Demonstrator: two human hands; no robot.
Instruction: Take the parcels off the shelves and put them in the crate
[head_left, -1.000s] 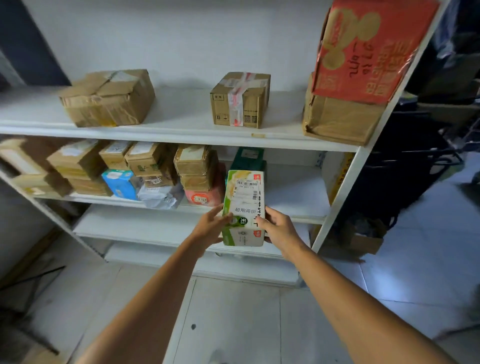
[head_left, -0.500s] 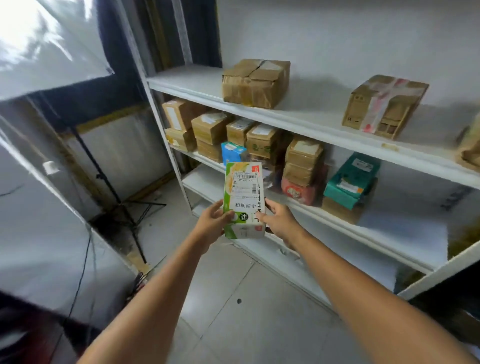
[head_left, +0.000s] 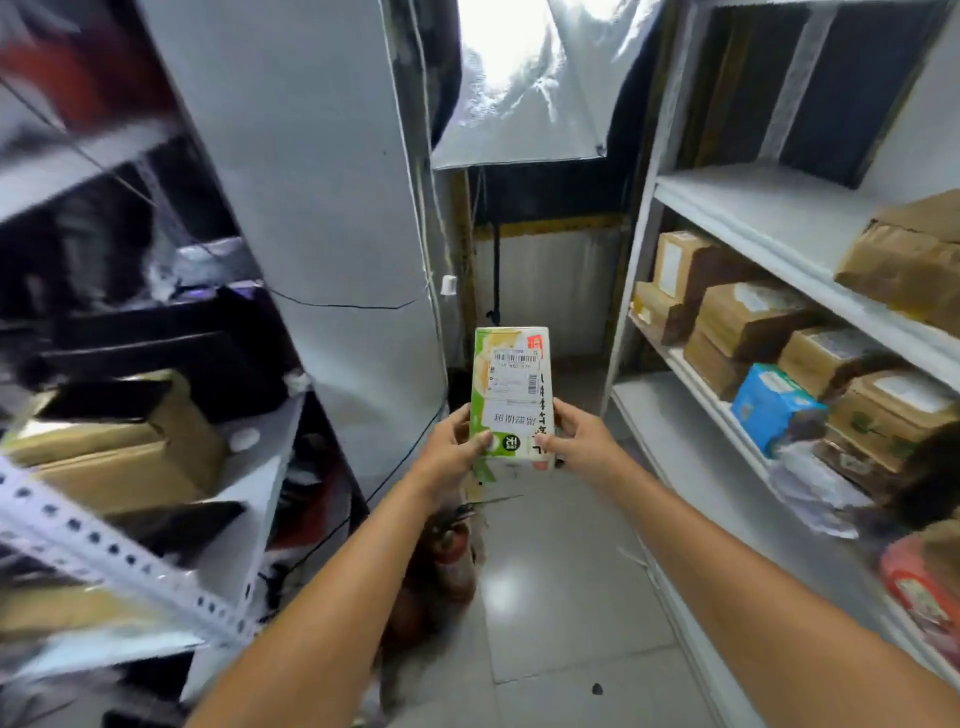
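Note:
A green and white parcel box (head_left: 510, 384) with a shipping label stands upright in front of me, held at its lower end by both hands. My left hand (head_left: 453, 447) grips its left side and my right hand (head_left: 576, 441) grips its right side. The white shelves (head_left: 753, 208) run along the right, with several brown cardboard parcels (head_left: 748, 317) and a blue box (head_left: 774, 405) on the middle level. No crate is in view.
A metal rack (head_left: 119, 561) with a cardboard box (head_left: 119, 447) and dark items fills the left. A white panel (head_left: 332, 208) and a silver reflector (head_left: 530, 78) stand ahead. A red fire extinguisher (head_left: 452, 551) lies on the tiled floor between the racks.
I have turned left, away from the shelves, carrying the green and white parcel in both hands. The shelves slid from the centre to the right edge of view.

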